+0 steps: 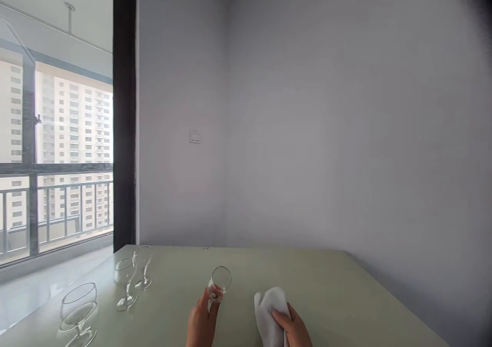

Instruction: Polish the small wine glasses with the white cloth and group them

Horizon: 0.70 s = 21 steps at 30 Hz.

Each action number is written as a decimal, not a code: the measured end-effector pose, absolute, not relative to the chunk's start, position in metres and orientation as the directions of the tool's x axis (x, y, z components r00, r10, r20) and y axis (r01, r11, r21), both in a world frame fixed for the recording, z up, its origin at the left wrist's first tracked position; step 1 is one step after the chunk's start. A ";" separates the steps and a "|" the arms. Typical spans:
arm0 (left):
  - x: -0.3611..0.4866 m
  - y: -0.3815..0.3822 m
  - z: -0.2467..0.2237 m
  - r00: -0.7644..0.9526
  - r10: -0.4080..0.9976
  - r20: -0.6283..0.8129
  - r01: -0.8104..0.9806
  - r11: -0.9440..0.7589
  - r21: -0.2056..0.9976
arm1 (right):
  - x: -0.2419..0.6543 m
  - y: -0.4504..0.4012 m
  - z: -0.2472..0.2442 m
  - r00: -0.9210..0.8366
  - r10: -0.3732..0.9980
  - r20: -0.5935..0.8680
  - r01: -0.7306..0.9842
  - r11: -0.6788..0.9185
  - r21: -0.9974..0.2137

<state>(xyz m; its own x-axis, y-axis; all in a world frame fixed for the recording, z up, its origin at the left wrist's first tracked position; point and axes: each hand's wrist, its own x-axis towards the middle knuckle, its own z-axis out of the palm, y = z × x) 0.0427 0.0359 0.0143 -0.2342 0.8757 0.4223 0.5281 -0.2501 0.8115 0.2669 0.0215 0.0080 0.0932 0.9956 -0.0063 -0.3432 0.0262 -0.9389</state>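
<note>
My left hand (202,320) is closed around the lower part of a clear stemmed glass (222,279). The glass tilts away from me, its round rim pointing up and to the right; its foot is hidden by my fingers. To the right, my right hand (295,327) grips a white cloth (269,313), with the thumb lying on top of the folds. The cloth bunches upward and hangs down toward the bottom edge of the view. A gap of bare tabletop separates cloth and glass.
Several more clear stemmed glasses stand on the left of the pale green table (307,270), among them one glass (126,280) and a nearer glass (79,313) by the front left. Grey walls (284,131) meet behind the table. A window (73,126) is at the left.
</note>
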 end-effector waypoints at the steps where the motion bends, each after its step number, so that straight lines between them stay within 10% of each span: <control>1: 0.048 0.037 0.010 -0.220 0.877 0.426 0.542 -0.254 0.801 | 0.272 0.022 0.017 0.148 0.989 0.013 -0.319 0.060 -0.946; 11: 0.050 0.038 -0.019 -0.057 0.656 0.753 0.751 -0.469 0.465 | 0.245 0.005 0.104 0.331 0.900 0.285 0.002 0.301 -0.953; 21: 0.033 0.032 0.001 0.188 0.515 0.836 0.823 -0.548 0.152 | 0.217 -0.008 0.090 -0.264 0.909 0.324 0.269 0.392 -0.880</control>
